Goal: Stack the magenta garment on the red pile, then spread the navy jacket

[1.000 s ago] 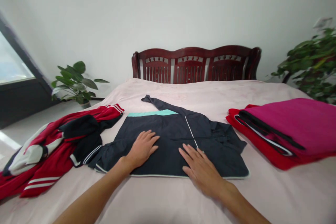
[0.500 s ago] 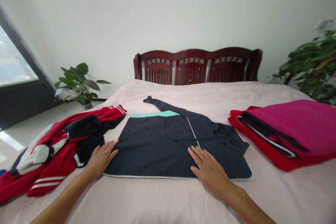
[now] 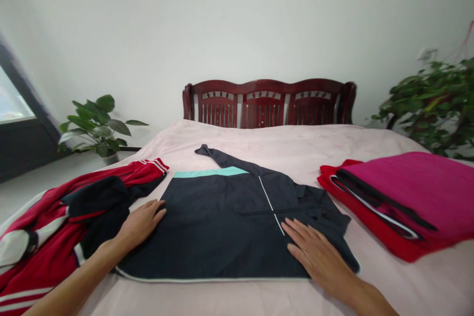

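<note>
Both hands are wide open and flat, palms down, holding nothing. The left hand (image 3: 140, 224) sits with its fingers together right at the left edge of a navy jacket (image 3: 222, 229), while the right hand (image 3: 318, 256) is pressed onto the jacket's near right part, fingers a bit spread, just beside a white zip line (image 3: 270, 206).

The jacket lies flat in the middle of the bed, folded or tucked so that it makes a rough block, with a mint band (image 3: 211, 172) across the far side and one sleeve (image 3: 207, 151) angling off toward the far left. White piping (image 3: 207, 279) runs along its near hem.

It looks like thin, light shell fabric, soft and probably a little slippery on the sheet, so I'd guess it shifts easily. The piped hem or that loose sleeve looks like the easiest place to grab it.

Just left of the left hand there's a rumpled red track jacket (image 3: 48, 227) with white stripes and dark patches. Off to the right sits a folded stack, magenta cloth (image 3: 403, 192) on top of red cloth (image 3: 365, 212).

Past all that, the pale pink bed (image 3: 296, 150) runs up to a dark red wooden headboard (image 3: 268, 103), with a potted plant (image 3: 96, 126) on the far left and a leafier plant (image 3: 429, 103) on the right.
</note>
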The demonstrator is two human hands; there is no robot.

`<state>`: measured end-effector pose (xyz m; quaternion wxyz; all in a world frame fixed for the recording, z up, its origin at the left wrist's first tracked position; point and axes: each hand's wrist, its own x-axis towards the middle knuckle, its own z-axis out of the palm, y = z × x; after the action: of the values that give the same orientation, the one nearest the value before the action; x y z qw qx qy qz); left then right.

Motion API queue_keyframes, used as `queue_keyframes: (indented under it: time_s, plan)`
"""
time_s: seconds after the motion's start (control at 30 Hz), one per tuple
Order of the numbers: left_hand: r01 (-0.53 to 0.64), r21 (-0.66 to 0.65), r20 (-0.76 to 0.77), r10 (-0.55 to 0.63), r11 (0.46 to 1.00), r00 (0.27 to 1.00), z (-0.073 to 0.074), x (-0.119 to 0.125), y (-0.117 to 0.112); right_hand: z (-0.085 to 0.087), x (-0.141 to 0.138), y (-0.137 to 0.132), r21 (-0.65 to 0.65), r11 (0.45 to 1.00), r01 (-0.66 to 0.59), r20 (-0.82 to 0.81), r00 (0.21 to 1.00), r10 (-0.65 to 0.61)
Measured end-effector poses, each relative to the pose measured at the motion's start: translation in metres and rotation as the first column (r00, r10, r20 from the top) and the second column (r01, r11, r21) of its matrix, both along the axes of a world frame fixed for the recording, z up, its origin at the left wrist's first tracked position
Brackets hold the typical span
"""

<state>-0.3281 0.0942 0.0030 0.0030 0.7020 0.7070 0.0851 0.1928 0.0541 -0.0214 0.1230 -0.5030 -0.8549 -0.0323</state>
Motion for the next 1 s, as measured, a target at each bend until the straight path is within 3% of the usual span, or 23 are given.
queue_keyframes:
  time_s: [0.1, 0.23, 0.3, 0.4, 0.5, 0.63, 0.8, 0.9, 1.0]
  plan:
    - [0.057, 0.016, 0.011, -0.058, 0.998, 0.998, 0.005, 0.025, 0.026, 0.022, -0.004, 0.017, -0.052, 0.996, 0.069, -0.020, 0.997, -0.070]
    - [0.162, 0.049, 0.024, -0.163, 0.986, 0.986, 0.008, 0.067, 0.061, 0.045, -0.015, 0.062, 0.027, 0.993, 0.117, -0.011, 0.993, -0.116]
    - [0.222, 0.056, 0.029, -0.224, 0.973, 0.974, 0.006, 0.086, 0.076, 0.047, -0.019, 0.091, 0.076, 0.992, 0.105, 0.001, 0.994, -0.106]
    - [0.268, 0.038, 0.023, -0.269, 0.963, 0.963, -0.006, 0.102, 0.090, 0.034, -0.017, 0.129, 0.084, 0.992, 0.097, 0.023, 0.995, -0.099]
    - [0.220, 0.007, 0.008, -0.220, 0.975, 0.975, -0.020, 0.092, 0.094, 0.009, -0.001, 0.153, 0.020, 0.989, 0.146, 0.058, 0.987, -0.147]
    - [0.007, 0.007, 0.000, -0.007, 1.000, 1.000, -0.030, 0.058, 0.098, -0.009, 0.014, 0.163, 0.011, 0.979, 0.205, 0.063, 0.977, -0.205]
    - [-0.271, -0.015, 0.054, 0.271, 0.963, 0.961, -0.022, 0.031, 0.118, 0.024, -0.002, 0.174, -0.056, 0.925, 0.375, 0.002, 0.927, -0.376]
    - [-0.346, -0.023, 0.114, 0.346, 0.938, 0.931, -0.013, 0.024, 0.131, 0.043, -0.015, 0.194, -0.059, 0.896, 0.441, -0.034, 0.896, -0.443]
    - [-0.392, -0.009, 0.189, 0.386, 0.920, 0.903, -0.006, 0.018, 0.140, 0.047, -0.026, 0.218, -0.110, 0.864, 0.492, -0.060, 0.864, -0.500]
